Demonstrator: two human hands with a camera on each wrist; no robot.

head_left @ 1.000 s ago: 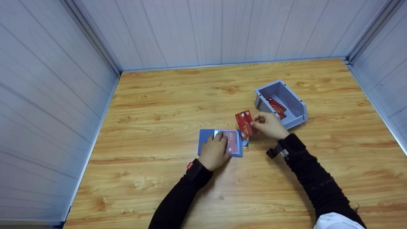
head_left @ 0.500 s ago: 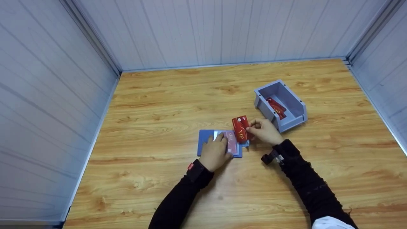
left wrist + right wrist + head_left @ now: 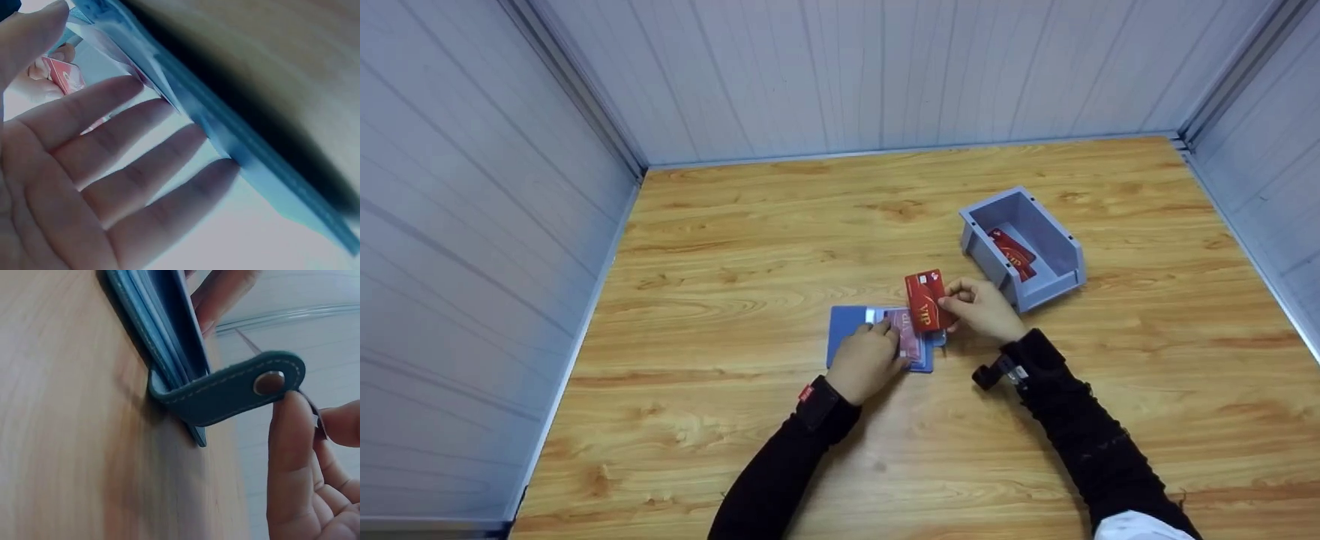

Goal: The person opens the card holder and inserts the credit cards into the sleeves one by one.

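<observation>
Pinching a red card (image 3: 922,301) over the far right corner of an open blue wallet (image 3: 844,328), the right hand (image 3: 985,309) seems poised for an insertion likely calling next for careful edge alignment, while the left hand (image 3: 862,364), fingers apart, rests on the wallet.

Wood-patterned surface (image 3: 720,300). Directly on it: grey bin (image 3: 1044,238); blue card holder (image 3: 844,328), to front-left of bin, apart.

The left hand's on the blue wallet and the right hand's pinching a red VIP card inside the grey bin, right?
Wrong place: the head view shows the right hand pinching the red VIP card outside the grey bin, by the blue wallet. The rest stands.
</observation>
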